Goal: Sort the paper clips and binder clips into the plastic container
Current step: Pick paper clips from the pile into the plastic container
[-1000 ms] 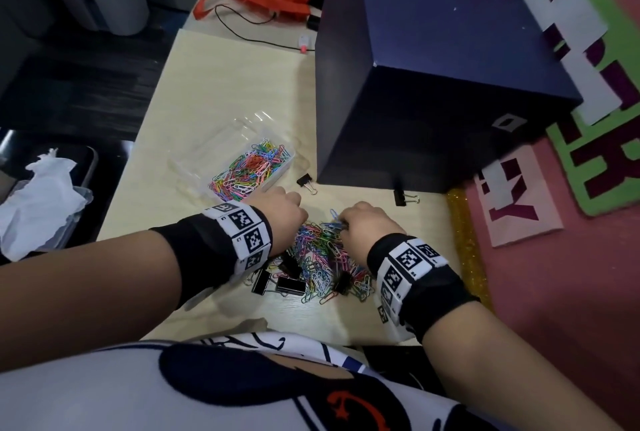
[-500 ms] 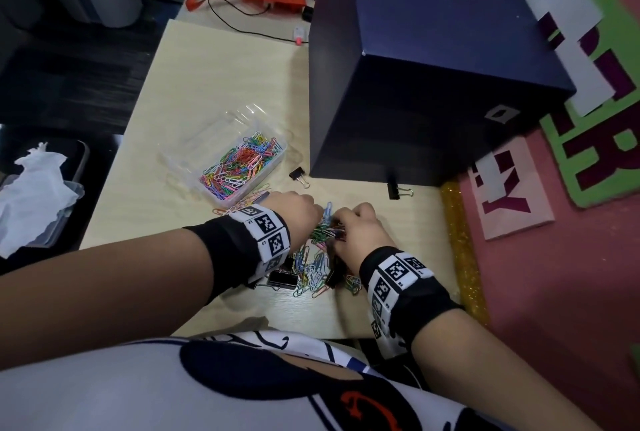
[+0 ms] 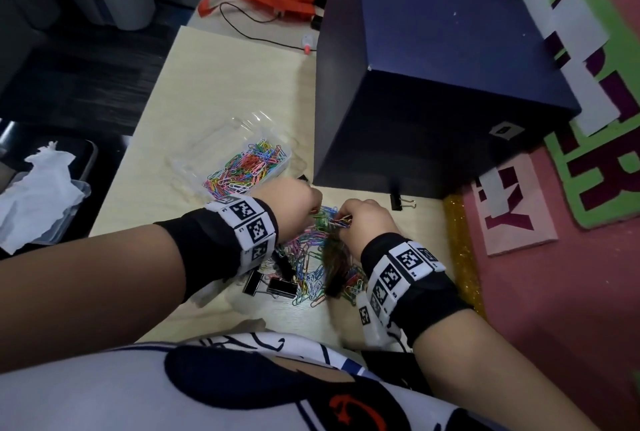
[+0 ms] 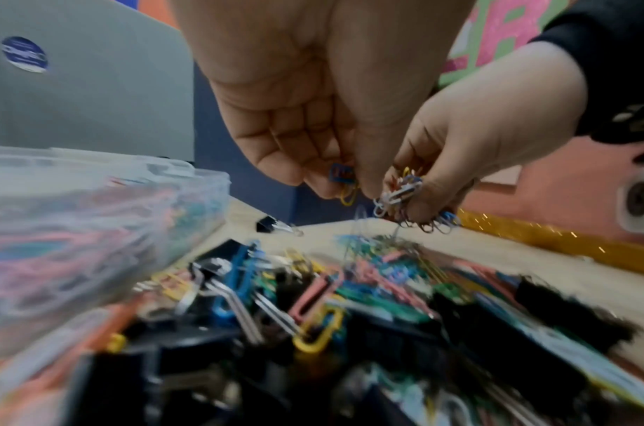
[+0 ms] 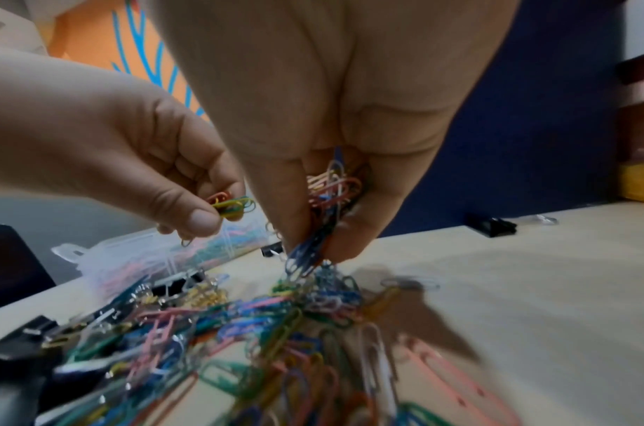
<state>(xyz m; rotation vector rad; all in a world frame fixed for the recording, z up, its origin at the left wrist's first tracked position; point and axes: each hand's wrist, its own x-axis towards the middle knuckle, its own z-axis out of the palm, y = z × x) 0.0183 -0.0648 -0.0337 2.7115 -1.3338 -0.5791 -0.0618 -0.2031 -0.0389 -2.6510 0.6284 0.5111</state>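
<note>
From the head view, the left hand [image 3: 294, 203] and right hand [image 3: 363, 222] meet over a heap of paper clips [image 3: 311, 267] on the desk [image 3: 225, 84] — black binder clips [image 3: 277, 286] lie at its near left. The plastic container [image 3: 242, 160] sits just beyond, left, partly filled.

The left wrist view shows the left hand [image 4: 306, 115] pinching a few clips.

In the right wrist view, the right hand [image 5: 335, 129] grips a dangling bunch [image 5: 327, 207].
</note>
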